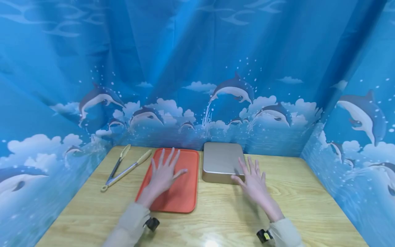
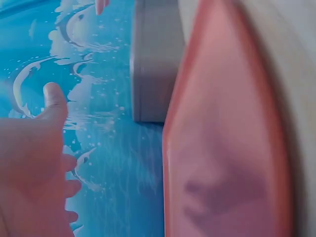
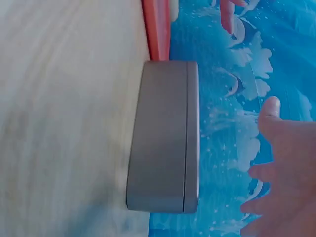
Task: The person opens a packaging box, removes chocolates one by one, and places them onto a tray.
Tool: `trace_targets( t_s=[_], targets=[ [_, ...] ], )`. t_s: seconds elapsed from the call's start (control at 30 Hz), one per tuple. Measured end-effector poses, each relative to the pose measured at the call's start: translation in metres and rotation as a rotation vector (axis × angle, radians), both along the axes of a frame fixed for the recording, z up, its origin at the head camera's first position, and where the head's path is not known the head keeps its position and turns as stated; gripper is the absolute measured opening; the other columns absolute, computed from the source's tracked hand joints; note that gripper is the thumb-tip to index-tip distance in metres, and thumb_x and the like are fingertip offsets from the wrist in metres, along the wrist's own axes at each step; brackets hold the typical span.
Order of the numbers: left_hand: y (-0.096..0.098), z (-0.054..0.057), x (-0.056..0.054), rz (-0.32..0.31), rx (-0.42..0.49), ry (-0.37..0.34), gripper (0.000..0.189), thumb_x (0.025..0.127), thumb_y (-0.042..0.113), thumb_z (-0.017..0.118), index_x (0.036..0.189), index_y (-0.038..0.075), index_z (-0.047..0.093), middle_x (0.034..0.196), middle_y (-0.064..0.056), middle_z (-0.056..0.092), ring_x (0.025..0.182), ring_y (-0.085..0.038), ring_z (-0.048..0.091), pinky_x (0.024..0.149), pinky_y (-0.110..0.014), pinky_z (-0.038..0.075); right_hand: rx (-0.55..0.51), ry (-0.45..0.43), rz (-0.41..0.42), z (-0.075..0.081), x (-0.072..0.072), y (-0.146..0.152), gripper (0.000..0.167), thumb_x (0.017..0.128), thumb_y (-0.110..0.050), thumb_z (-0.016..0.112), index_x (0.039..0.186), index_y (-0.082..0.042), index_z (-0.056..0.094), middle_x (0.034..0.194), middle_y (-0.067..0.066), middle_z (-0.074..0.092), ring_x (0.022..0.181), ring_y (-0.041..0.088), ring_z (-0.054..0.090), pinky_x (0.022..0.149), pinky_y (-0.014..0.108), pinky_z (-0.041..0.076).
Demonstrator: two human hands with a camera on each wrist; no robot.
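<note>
My left hand [image 1: 162, 176] hovers over a red rectangular tray [image 1: 186, 187], fingers spread, holding nothing; its shadow falls on the tray in the left wrist view. To the right, my right hand [image 1: 253, 183] is held above the table by the near right corner of a grey metal box [image 1: 223, 157], its fingers also spread and bare. The box has rounded corners, and a lid seam [image 3: 186, 138] runs along its side in the right wrist view. Left of the tray lies a pair of tongs [image 1: 123, 173], spread apart, with cream tips and metal arms.
The wooden table [image 1: 302, 202] carries all these things. A blue curtain [image 1: 185, 68] printed with dolphins and clouds hangs behind it and along both sides. The tray and box stand close together near the back edge.
</note>
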State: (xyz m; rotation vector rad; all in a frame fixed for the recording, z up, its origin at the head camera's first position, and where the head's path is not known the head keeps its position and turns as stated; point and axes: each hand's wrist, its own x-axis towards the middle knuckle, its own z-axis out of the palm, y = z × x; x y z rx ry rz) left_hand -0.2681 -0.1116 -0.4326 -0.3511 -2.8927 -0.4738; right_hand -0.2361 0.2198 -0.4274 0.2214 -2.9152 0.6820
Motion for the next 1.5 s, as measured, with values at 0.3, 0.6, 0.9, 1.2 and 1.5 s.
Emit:
trace_targets(
  t_s=[0.3, 0.6, 0.9, 1.2, 1.5],
  targets=[
    [0.024, 0.011, -0.03, -0.105, 0.313, -0.02, 0.077, 0.101, 0.062, 0.044, 0.162, 0.02, 0.025, 0.168, -0.008, 0.021, 0.155, -0.035, 0.012, 0.12, -0.063, 0.013, -0.252, 0.078, 0.023, 0.006, -0.037, 0.034, 0.063, 0.107, -0.033, 0.052, 0.159, -0.004, 0.03, 0.16, 0.028, 0.029, 0.144, 0.049, 0.033, 0.11, 0.067, 0.032],
    [0.056, -0.011, -0.056, -0.166, 0.598, -0.05, 0.05, 0.105, 0.027, 0.055, 0.152, 0.01, 0.048, 0.143, -0.016, 0.059, 0.124, -0.034, 0.062, 0.102, -0.05, 0.049, -0.636, -0.086, -0.057, -0.008, -0.061, 0.046, 0.054, 0.105, -0.014, 0.054, 0.152, 0.007, 0.037, 0.15, 0.031, 0.044, 0.128, 0.044, 0.055, 0.095, 0.047, 0.054],
    [0.076, -0.027, -0.063, -0.13, 0.696, -0.146, 0.044, 0.097, 0.012, 0.067, 0.137, -0.006, 0.059, 0.125, -0.021, 0.068, 0.1, -0.033, 0.073, 0.078, -0.037, 0.06, -0.607, -0.136, -0.117, -0.019, -0.067, 0.043, 0.051, 0.098, -0.007, 0.065, 0.143, 0.011, 0.049, 0.137, 0.031, 0.056, 0.081, 0.01, 0.07, 0.069, 0.032, 0.061],
    [0.081, -0.032, -0.062, -0.107, 0.807, -0.253, 0.039, 0.097, 0.007, 0.066, 0.134, -0.004, 0.063, 0.127, -0.022, 0.067, 0.083, -0.031, 0.076, 0.073, -0.038, 0.061, -0.569, -0.118, -0.14, -0.022, -0.065, 0.044, 0.043, 0.097, -0.005, 0.065, 0.137, 0.009, 0.058, 0.13, 0.029, 0.062, 0.068, 0.002, 0.064, 0.066, 0.031, 0.06],
    [0.079, -0.029, -0.058, -0.067, 0.804, -0.305, 0.04, 0.098, 0.01, 0.066, 0.137, 0.001, 0.062, 0.131, -0.018, 0.066, 0.082, -0.026, 0.076, 0.074, -0.037, 0.061, -0.577, -0.15, -0.141, -0.023, -0.063, 0.042, 0.045, 0.097, -0.007, 0.065, 0.139, 0.008, 0.056, 0.133, 0.028, 0.061, 0.074, 0.005, 0.066, 0.07, 0.033, 0.06]
  ],
)
